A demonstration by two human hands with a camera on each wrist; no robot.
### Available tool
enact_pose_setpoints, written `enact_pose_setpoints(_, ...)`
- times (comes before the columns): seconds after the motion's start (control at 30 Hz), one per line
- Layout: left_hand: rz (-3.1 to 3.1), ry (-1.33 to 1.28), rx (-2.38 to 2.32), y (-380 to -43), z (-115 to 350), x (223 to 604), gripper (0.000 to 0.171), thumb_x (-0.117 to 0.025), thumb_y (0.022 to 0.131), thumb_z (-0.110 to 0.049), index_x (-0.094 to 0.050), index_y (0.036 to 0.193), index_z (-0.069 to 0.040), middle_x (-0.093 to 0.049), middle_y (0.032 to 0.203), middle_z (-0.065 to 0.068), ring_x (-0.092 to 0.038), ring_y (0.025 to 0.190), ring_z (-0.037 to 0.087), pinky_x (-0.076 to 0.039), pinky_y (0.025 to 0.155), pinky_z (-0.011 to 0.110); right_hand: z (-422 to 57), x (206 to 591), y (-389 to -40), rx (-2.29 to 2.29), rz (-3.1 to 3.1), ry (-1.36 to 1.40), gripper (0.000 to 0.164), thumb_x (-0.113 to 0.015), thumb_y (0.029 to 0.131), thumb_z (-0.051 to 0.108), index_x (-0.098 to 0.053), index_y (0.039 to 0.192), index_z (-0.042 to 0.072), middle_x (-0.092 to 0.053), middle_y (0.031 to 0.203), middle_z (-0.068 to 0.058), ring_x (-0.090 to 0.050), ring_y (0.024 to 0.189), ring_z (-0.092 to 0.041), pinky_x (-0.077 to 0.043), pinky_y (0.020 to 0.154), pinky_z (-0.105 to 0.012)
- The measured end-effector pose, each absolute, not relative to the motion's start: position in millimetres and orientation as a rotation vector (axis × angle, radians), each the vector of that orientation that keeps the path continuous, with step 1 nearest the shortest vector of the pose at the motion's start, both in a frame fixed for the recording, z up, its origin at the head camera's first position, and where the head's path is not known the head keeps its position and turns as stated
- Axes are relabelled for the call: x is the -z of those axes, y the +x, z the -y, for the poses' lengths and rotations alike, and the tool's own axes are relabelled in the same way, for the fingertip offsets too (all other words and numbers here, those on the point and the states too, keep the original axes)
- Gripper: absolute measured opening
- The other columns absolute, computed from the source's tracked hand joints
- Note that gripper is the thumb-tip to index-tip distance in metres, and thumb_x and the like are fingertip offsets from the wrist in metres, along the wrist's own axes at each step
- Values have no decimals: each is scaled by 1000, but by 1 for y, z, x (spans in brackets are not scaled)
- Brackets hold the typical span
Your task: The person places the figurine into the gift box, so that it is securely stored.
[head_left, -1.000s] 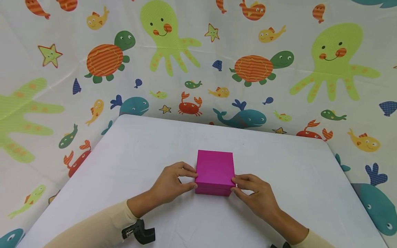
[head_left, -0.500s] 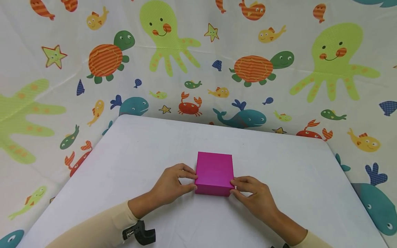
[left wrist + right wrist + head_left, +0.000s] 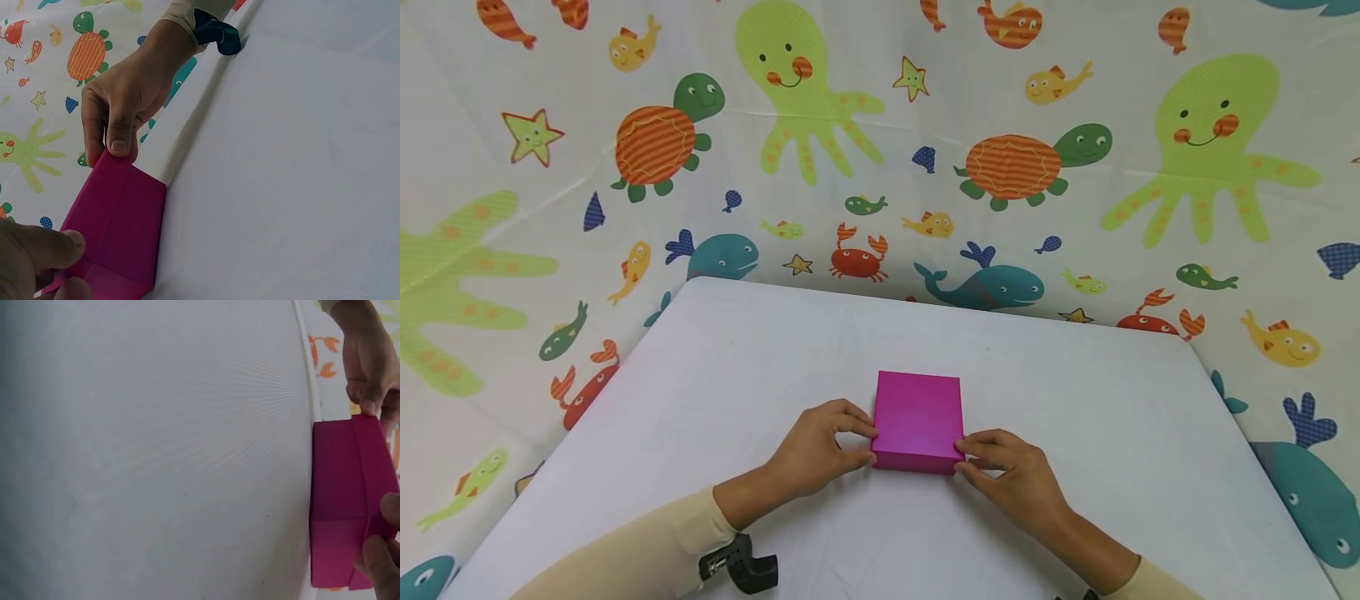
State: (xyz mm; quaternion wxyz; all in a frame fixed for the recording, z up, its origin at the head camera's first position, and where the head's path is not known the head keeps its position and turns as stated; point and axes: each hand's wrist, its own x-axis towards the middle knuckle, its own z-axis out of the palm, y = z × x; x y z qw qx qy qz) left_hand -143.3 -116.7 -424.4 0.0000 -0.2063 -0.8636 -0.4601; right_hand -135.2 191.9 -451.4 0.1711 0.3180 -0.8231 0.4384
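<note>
A square magenta box lid point(image 3: 917, 412) sits over its matching box base point(image 3: 337, 475) near the middle of the table. My left hand point(image 3: 820, 446) pinches the lid's left side near the front corner, fingers above and thumb below. At the right front corner my right hand point(image 3: 1022, 479) grips it the same way. In the right wrist view the lid's rim forms a narrow band over the taller wall of the base. From the head view the lid hides most of the base. The inside of the box is hidden.
White cloth covers the table point(image 3: 1060, 400) around the box. Behind and beside it hangs a curtain point(image 3: 865, 133) printed with sea animals. A black wrist mount point(image 3: 741, 565) is strapped at the left sleeve.
The lid has sunk lower over the base, and the front face looks shorter. Both hands have moved down slightly with it, keeping their grip; the right hand has shifted a little left.
</note>
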Motion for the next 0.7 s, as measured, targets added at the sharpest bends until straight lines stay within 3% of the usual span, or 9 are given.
enact_pose_setpoints(0.23, 2725, -647, 1491, -145, 118, 425, 25, -88, 79, -3, -81, 102, -10, -66, 107, -7, -65, 97, 17, -57, 58, 26, -191, 452, -133, -1276, 2392, 860, 42, -90, 67, -10, -81, 106, 4, -72, 103, 2, -74, 78, -10, -57, 70, -16)
enact_pose_setpoints(0.7, 2733, -656, 1469, -145, 119, 426, 25, -87, 80, -4, -80, 103, -11, -66, 109, -7, -64, 104, 19, -57, 58, 26, -190, 445, -132, -1307, 2515, 787, 37, -90, 72, -4, -80, 107, 7, -71, 105, 5, -74, 84, -10, -59, 72, -21)
